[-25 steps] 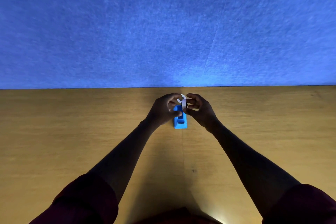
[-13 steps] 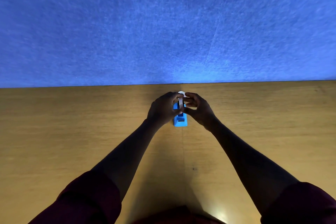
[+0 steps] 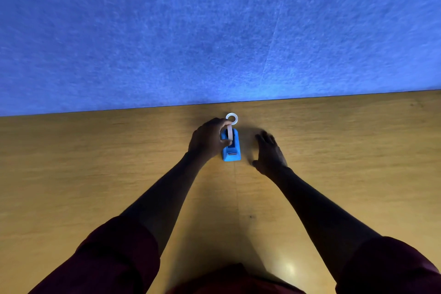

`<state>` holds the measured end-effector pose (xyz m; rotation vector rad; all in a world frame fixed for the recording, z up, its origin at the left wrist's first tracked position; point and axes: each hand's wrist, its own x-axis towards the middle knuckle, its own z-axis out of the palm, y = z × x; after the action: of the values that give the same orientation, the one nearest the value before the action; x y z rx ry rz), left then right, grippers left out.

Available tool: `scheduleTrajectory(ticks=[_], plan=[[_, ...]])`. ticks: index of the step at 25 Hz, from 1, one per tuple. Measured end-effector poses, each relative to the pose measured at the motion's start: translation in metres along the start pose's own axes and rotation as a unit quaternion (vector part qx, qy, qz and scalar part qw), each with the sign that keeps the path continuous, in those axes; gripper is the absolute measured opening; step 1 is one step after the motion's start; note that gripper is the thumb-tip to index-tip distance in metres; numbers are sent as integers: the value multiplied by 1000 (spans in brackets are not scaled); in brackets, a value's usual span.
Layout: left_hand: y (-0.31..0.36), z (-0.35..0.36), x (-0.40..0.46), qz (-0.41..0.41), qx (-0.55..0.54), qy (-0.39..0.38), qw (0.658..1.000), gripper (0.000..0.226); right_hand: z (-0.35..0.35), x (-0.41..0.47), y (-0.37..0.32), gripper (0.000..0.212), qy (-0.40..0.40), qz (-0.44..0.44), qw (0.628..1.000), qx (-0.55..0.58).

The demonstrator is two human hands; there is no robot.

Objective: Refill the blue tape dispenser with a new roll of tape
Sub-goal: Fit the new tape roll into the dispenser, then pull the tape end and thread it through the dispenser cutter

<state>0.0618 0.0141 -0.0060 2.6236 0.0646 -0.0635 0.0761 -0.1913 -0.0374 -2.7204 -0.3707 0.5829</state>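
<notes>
The blue tape dispenser [image 3: 232, 153] stands on the wooden table [image 3: 95, 174], its cutter end toward me. A pale tape roll [image 3: 230, 132] stands on edge in the dispenser's cradle. My left hand [image 3: 207, 142] is at the dispenser's left side, with finger and thumb closed on the roll. A white ring [image 3: 231, 118] lies flat on the table just behind the dispenser. My right hand [image 3: 269, 151] hovers to the right of the dispenser, fingers spread, blurred, touching nothing.
A blue felt wall panel [image 3: 214, 31] rises straight from the table's far edge, close behind the white ring. Dark red sleeves cover both my upper forearms at the bottom of the view.
My right hand has come off the roll and swung out to the right, open. My left hand keeps hold of the roll at the dispenser. The white ring now shows lying behind the dispenser.
</notes>
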Motion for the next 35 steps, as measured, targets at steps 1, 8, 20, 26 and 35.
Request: scheduleTrajectory(ticks=[1,8,20,26,35], plan=[[-1,1,1,-1,2,-3,1000,59,0,-1,-1,93,2,1,1000,-1],[-4,7,6,-13,17,-16,1000,58,-5,-6,-2,93,-5,-1,1000,8],[-7,14,5,-10,16,-34,999,55,1,-5,2,98,-3,14,1000,16],[-9,16,5,-22,4,-39,999,53,4,-3,3,97,1,14,1000,24],[-20,10,-10,-38,-98,-46,993,82,2,-4,4,99,-12,16,1000,8]])
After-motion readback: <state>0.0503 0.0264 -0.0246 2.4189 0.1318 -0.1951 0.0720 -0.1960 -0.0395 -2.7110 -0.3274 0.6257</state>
